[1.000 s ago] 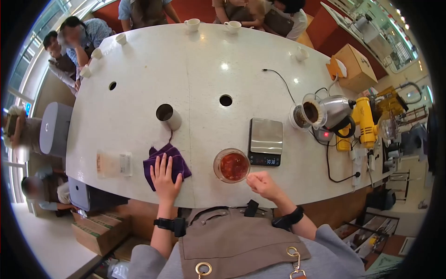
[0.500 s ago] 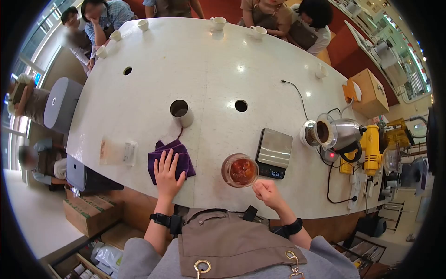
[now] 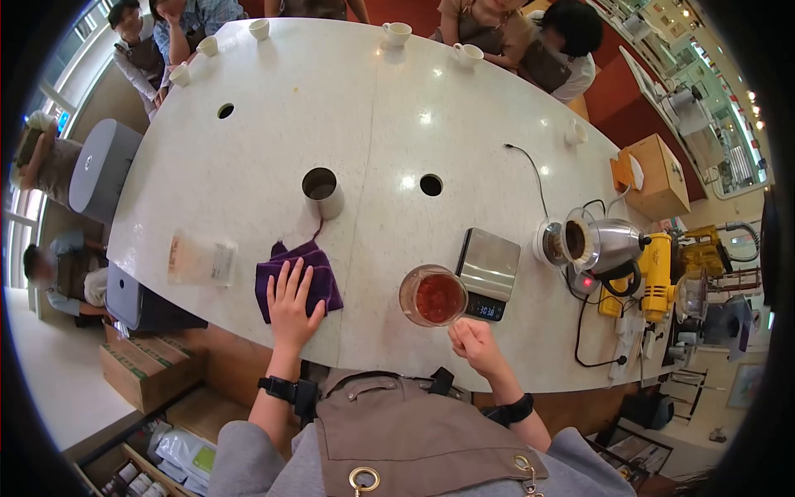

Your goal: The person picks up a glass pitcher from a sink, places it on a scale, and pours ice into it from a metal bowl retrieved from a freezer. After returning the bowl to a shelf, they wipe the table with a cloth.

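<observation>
My left hand (image 3: pixel 293 311) lies flat with fingers spread on a folded purple cloth (image 3: pixel 328 277). My right hand (image 3: pixel 476 344) is closed around the handle of a glass coffee server (image 3: pixel 432 296), which holds reddish-brown liquid. Just right of the server is a digital scale (image 3: pixel 489 263) with a steel top and a lit display. A metal canister (image 3: pixel 329 202) stands beyond the cloth. On the right, a glass dripper with a paper filter and dark grounds (image 3: pixel 576 238) sits beside a steel kettle (image 3: pixel 614 240).
Several white cups (image 3: pixel 397 34) stand along the far edge of the white table (image 3: pixel 373 108), where people sit. A round hole (image 3: pixel 431 185) opens in the tabletop. A clear plastic packet (image 3: pixel 201 259) lies at left. Cables, a yellow grinder (image 3: pixel 657 277) and a wooden box (image 3: pixel 658 174) occupy the right side.
The liquid in the server has swirled and its surface looks different. The server has shifted slightly right with my right hand. My left hand rests on the cloth as before; the view has moved a little.
</observation>
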The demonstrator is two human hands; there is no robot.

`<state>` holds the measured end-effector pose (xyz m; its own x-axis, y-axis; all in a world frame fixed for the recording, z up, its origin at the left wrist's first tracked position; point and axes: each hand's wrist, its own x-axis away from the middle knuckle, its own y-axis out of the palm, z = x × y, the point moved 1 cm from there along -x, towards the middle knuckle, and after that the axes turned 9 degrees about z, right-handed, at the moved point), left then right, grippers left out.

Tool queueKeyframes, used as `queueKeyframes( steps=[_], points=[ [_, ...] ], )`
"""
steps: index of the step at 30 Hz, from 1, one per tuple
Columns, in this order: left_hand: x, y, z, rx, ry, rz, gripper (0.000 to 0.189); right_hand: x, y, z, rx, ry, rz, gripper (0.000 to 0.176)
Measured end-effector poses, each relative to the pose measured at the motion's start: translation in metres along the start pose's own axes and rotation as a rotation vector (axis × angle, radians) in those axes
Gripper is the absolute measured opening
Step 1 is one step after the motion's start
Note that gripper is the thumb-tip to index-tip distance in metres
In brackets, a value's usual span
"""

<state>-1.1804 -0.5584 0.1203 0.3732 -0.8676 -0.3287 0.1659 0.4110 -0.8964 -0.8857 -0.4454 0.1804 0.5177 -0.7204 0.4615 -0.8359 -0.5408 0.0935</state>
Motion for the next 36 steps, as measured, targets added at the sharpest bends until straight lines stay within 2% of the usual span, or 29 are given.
queueKeyframes(
  steps=[9,21,23,28,30,36],
  points=[
    [0.000,0.000,-0.003,0.025,-0.012,-0.001,0.057,0.001,0.007,0.000,-0.089,0.049,0.026,0.037],
    [0.001,0.001,-0.003,0.017,-0.021,-0.002,0.057,-0.006,0.002,0.006,-0.078,-0.011,0.024,0.036],
    [0.001,0.001,-0.003,0.017,-0.015,0.003,0.057,-0.003,-0.002,0.005,-0.028,-0.079,0.044,0.034],
    [0.001,0.001,-0.001,0.011,-0.002,0.008,0.057,-0.008,0.006,0.005,-0.094,-0.024,0.076,0.036],
    [0.001,0.001,0.000,0.006,0.002,0.015,0.057,-0.008,0.003,0.005,-0.053,-0.061,0.012,0.037],
    [0.001,0.003,0.001,0.009,0.014,0.009,0.056,-0.012,0.009,0.006,-0.044,-0.100,0.047,0.037]
  ],
)
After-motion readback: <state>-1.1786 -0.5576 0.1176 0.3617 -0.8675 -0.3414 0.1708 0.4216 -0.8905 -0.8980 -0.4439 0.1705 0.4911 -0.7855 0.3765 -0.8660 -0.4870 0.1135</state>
